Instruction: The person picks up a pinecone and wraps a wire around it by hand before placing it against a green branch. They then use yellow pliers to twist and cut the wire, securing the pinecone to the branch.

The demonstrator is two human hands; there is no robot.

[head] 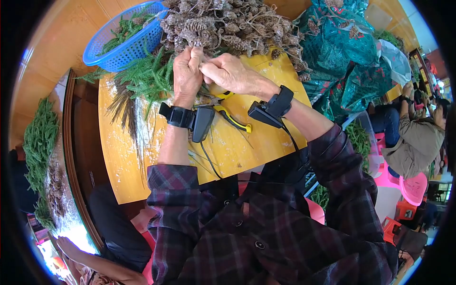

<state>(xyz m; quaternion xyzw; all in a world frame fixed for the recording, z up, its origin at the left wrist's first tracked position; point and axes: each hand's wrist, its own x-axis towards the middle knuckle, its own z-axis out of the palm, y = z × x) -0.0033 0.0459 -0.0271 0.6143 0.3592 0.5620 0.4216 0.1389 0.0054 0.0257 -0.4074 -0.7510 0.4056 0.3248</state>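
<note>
Both hands meet at the front edge of a heap of brown pine cones [245,25]. My left hand [187,67] is closed in a fist, and a pine cone [192,37] shows right above its fingers. Against it, the bent fingertips of my right hand [228,71] pinch together; whatever thin thing may be between them is hidden. Below the hands, pliers with yellow and black handles [233,119] lie on the yellow tabletop [228,153]. Green artificial pine sprigs [153,73] spread beside my left wrist, with a bundle of dark thin stems [124,101] next to them.
A blue plastic basket [124,46] of greenery stands at the back left. Shiny green plastic wrapping [349,64] bulges at the right. A side table at far left bears greenery [41,142] and cones [56,188]. Another person's arm [103,267] is lower left; a seated person [416,139] is at right.
</note>
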